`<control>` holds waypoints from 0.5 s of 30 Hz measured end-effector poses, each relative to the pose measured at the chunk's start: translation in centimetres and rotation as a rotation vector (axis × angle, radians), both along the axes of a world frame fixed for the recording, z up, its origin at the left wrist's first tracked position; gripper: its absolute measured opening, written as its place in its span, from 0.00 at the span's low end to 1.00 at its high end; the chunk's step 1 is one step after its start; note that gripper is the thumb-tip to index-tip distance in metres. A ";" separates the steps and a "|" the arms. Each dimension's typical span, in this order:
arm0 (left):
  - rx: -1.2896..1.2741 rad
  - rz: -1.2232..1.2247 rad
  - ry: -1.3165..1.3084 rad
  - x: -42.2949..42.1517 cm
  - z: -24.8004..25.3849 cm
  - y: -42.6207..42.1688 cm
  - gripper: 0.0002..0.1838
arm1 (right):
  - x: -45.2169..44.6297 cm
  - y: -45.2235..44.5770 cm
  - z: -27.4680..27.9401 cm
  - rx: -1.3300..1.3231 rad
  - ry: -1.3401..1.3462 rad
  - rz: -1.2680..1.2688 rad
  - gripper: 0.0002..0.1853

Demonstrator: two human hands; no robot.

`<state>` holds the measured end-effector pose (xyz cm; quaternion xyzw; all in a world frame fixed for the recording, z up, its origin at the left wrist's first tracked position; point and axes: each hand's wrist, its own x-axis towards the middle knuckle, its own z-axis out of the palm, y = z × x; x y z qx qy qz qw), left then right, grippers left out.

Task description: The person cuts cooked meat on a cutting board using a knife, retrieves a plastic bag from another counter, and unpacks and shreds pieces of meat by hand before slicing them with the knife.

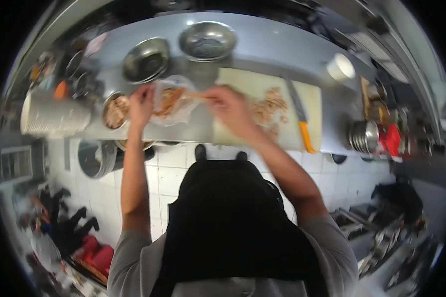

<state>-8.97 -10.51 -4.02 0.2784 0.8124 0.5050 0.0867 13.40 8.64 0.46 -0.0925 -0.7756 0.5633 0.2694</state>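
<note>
A clear plastic bag (186, 113) with shredded orange-brown food (168, 101) in it lies on the metal counter. My left hand (142, 101) is closed at the bag's left edge, pinching it, beside a small metal bowl of pale meat pieces (117, 112). My right hand (227, 103) is closed on a thin light-brown strip (197, 94) that reaches over the bag; blur hides its exact kind. Under and beside my right hand lies a white cutting board (238, 79) with chopped pale meat (271, 105). A knife with a yellow handle (307, 136) rests on the board's right part.
Two metal bowls (207, 41) stand behind the bag. At the left lies a stack of white containers (54, 113) in plastic. A white cup (340, 67) is at the back right, stacked metal cups (364, 136) at the right edge. A bin (96, 158) stands below the counter.
</note>
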 end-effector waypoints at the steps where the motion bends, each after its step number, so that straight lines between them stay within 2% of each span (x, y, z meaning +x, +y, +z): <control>1: 0.022 -0.005 -0.021 0.5 0.5 0.3 0.10 | -2.9 -1.3 -0.7 0.198 0.087 0.026 0.10; 2: 0.041 -0.005 -0.038 0.8 1.3 0.4 0.11 | -5.2 -2.6 -1.9 0.356 0.085 -0.029 0.10; 4: 0.095 -0.008 -0.049 0.7 2.0 0.2 0.11 | -6.4 -3.9 -2.0 0.426 0.075 -0.086 0.09; 7: 0.165 -0.010 -0.102 -0.9 0.7 -0.8 0.12 | -2.6 0.1 -2.6 0.420 0.041 -0.219 0.08; 8: 0.154 -0.038 -0.102 -0.9 0.8 -1.2 0.10 | -0.4 2.6 -2.7 0.241 -0.142 -0.338 0.09; 9: 0.156 -0.026 -0.110 -0.5 0.7 -1.3 0.10 | 2.0 6.4 -5.2 0.358 -0.260 -0.436 0.11; 10: 0.171 -0.011 -0.164 -0.3 0.7 -1.3 0.10 | 3.8 10.3 -7.5 0.627 -0.343 -0.520 0.08; 11: 0.181 -0.003 -0.217 -0.1 0.6 -1.4 0.10 | 5.6 12.5 -7.7 0.579 -0.499 -0.595 0.09; 13: 0.185 -0.017 -0.176 0.2 0.4 -1.3 0.10 | 7.4 15.0 -9.0 0.622 -0.628 -0.561 0.08; 15: 0.181 -0.032 -0.140 0.7 0.0 -1.5 0.11 | 7.4 15.8 -9.7 0.631 -0.627 -0.520 0.08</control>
